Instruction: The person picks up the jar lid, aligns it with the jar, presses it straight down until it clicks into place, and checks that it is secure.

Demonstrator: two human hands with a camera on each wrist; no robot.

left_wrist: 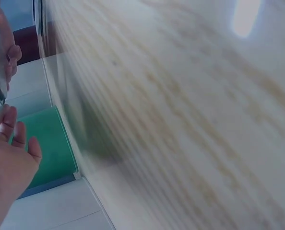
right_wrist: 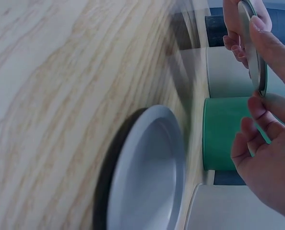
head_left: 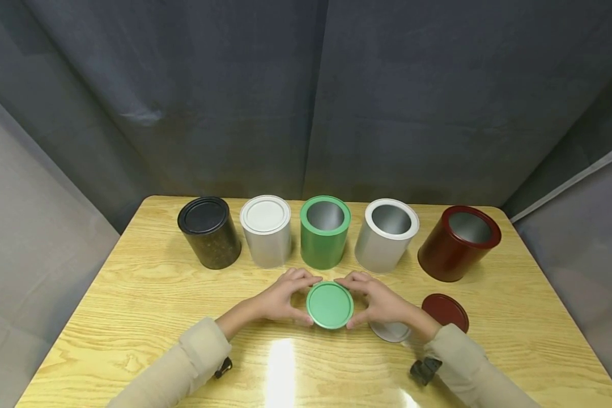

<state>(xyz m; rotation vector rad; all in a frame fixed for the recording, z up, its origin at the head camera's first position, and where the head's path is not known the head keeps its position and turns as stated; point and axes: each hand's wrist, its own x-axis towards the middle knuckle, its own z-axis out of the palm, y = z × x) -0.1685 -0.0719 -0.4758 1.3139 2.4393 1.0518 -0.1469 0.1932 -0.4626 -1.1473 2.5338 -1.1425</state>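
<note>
Between both hands a round green lid is held up off the table, its edge pinched from either side. My left hand grips the left rim with thumb and fingers, and my right hand does the same on the right. Seen edge-on in the right wrist view, the lid shows a pale underside. Just beyond the hands stands a green can with its top uncovered. Partly under the right wrist lies a white lid, which the right wrist view shows flat on the table.
Left of the green can stand a lidded black can and a lidded white can. To its right are an uncovered white can and an uncovered dark red can. A dark red lid lies beside the right forearm. Grey curtains hang behind the table.
</note>
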